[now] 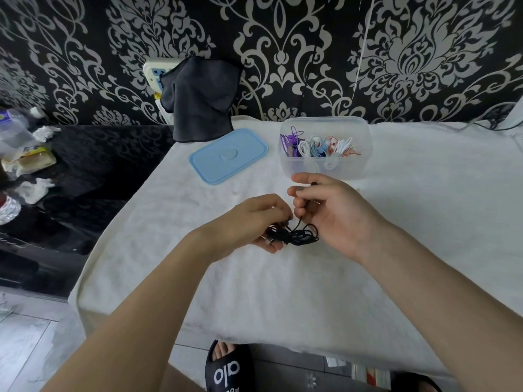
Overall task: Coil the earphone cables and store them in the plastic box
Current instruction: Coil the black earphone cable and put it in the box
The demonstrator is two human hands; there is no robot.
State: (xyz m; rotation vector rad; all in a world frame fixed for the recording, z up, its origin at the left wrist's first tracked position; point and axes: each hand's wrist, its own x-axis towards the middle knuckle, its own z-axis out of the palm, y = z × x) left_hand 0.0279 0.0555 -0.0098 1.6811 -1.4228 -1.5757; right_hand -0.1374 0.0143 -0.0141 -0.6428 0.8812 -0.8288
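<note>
Above white towel (254,278), both hands pinch black earphone cable (297,236) between them.

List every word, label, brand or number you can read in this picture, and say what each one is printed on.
"alo": white letters on the strap of the black slipper, seen rotated from this view; smaller white print below it is cut off and unreadable.
Yellow packaging at the left edge: print too blurred to read.
Clear bottle at the left edge: label too blurred to read.
Blue lid, plastic box: no text visible.
</note>
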